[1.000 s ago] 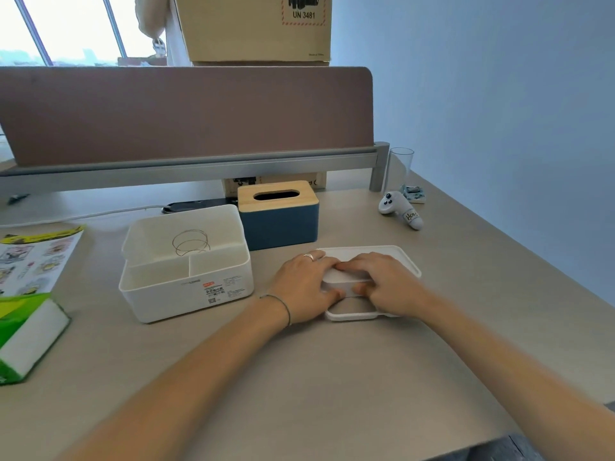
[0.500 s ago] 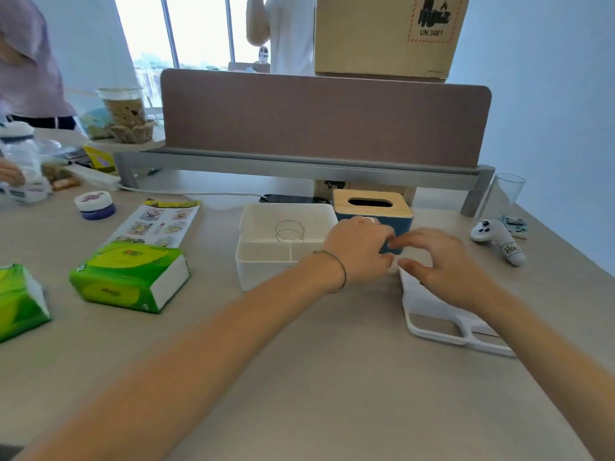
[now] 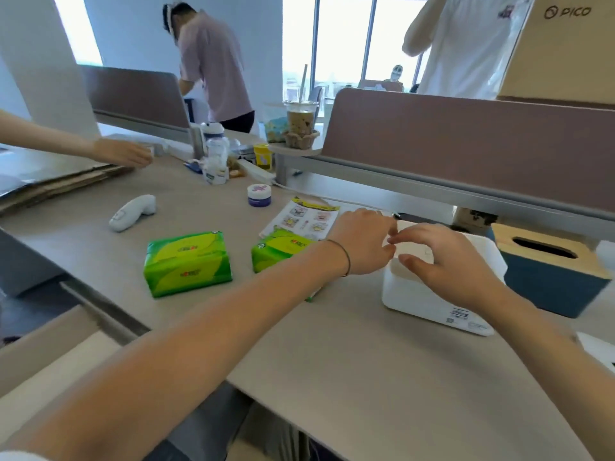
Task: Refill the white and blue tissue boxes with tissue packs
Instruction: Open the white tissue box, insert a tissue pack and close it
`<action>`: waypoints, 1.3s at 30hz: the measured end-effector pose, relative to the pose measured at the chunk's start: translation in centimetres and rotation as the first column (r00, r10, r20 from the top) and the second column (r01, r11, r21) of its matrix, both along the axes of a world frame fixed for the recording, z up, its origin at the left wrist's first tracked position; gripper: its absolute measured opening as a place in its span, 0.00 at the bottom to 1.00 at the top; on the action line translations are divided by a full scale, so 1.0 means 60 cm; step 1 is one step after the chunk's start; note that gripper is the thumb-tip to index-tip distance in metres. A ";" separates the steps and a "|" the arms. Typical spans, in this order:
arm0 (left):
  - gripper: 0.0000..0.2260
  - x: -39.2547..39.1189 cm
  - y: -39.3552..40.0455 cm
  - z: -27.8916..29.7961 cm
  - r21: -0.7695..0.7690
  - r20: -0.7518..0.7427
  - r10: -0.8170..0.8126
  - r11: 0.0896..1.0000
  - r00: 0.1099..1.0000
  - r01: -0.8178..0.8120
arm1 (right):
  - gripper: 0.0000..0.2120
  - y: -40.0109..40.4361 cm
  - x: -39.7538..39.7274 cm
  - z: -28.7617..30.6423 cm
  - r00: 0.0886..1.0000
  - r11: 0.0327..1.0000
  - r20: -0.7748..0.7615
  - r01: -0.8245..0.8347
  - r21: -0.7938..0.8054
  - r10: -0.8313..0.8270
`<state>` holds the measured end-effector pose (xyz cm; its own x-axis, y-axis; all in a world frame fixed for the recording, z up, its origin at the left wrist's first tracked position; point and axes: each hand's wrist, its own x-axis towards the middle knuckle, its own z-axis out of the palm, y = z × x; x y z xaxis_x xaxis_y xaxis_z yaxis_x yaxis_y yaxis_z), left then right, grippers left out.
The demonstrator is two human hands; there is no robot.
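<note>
The white tissue box (image 3: 432, 301) stands open on the desk at centre right, its lid off. The blue tissue box (image 3: 549, 284) with a wooden slotted top sits just right of it. Two green tissue packs lie to the left: one (image 3: 188, 262) apart from my hands, the other (image 3: 283, 249) partly behind my left wrist. My left hand (image 3: 362, 242) hovers over the white box's left edge with fingers loosely curled, holding nothing. My right hand (image 3: 446, 261) hovers over the white box with fingers spread, empty.
A leaflet (image 3: 306, 216) lies behind the nearer pack. A white controller (image 3: 133, 212), a small jar (image 3: 259, 195), bottles and a drink cup (image 3: 301, 123) stand further back. A brown divider (image 3: 466, 144) borders the desk. Another person's hand (image 3: 123, 154) rests at left; two people stand behind.
My view has swung left, bringing the green packs into sight. Both hands have left the white lid and moved over the open white box.
</note>
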<state>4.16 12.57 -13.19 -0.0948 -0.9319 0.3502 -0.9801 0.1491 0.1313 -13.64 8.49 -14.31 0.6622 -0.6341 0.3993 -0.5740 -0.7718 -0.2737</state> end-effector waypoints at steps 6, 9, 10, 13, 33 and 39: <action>0.17 0.137 0.037 -0.005 0.104 -0.073 0.158 0.983 0.985 -0.150 | 0.16 0.020 0.122 -0.011 0.997 0.996 -0.016 -0.069 0.053 0.070; 0.19 0.193 0.047 -0.015 0.185 -0.091 0.225 0.961 0.970 -0.205 | 0.23 0.023 0.164 -0.026 0.996 0.988 -0.077 -0.028 0.150 0.040; 0.19 0.207 0.049 -0.021 0.211 -0.099 0.249 0.951 0.964 -0.224 | 0.27 0.024 0.175 -0.031 0.994 0.983 -0.103 -0.002 0.183 0.022; 0.20 0.237 0.047 -0.043 0.267 -0.131 0.321 0.923 0.938 -0.279 | 0.40 0.023 0.205 -0.050 0.983 0.972 -0.184 0.059 0.229 -0.017; 0.13 0.222 0.021 -0.002 0.041 -0.449 0.266 0.960 0.853 -0.278 | 0.41 -0.007 0.170 0.015 0.999 0.984 -0.021 0.052 0.170 -0.050; 0.12 0.139 -0.039 0.052 -0.031 -0.430 0.159 0.981 0.889 -0.191 | 0.37 -0.053 0.074 0.083 0.997 0.980 -0.017 0.077 0.181 -0.075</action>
<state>12.47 10.22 -10.07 0.2393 -0.8909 0.3862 -0.8449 0.0049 0.5349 -9.19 5.28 -9.32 0.6125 -0.7442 0.2665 -0.6328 -0.6637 -0.3989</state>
